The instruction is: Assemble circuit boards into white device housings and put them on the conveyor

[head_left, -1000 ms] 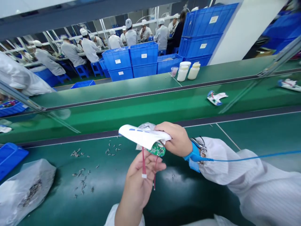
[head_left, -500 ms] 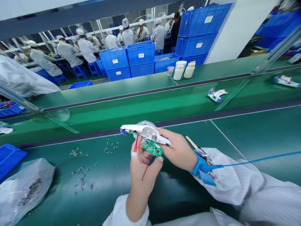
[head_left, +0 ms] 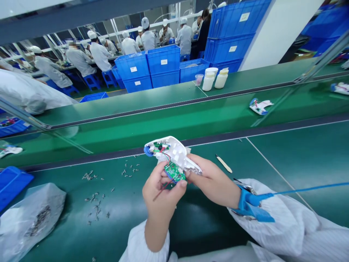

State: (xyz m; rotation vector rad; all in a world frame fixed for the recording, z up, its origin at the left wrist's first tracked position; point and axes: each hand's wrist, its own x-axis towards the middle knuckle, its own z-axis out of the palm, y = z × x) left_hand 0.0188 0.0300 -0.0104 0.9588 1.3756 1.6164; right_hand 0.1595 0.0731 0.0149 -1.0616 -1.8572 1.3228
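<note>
My left hand pinches a green circuit board by its edges, with a thin red wire trailing over the palm. Thin wires link the board to an opened white plastic housing, whose hollow inside faces me. A blue round part sits at the housing's left end, beside a smaller green board inside. My right hand, with a blue wrist strap at its cuff, is closed around the housing's narrow right end. Some of its fingers are hidden behind the housing.
Loose small screws lie on the green bench at left, beside a clear bag of screws and a blue tray. A pointed stick lies at right. Beyond, a green conveyor carries similar housings. Co-workers sit farther back.
The housing has tilted so that its inside shows more. My right hand has shifted slightly right and down, uncovering the stick. Housings on the conveyor have moved right in view.
</note>
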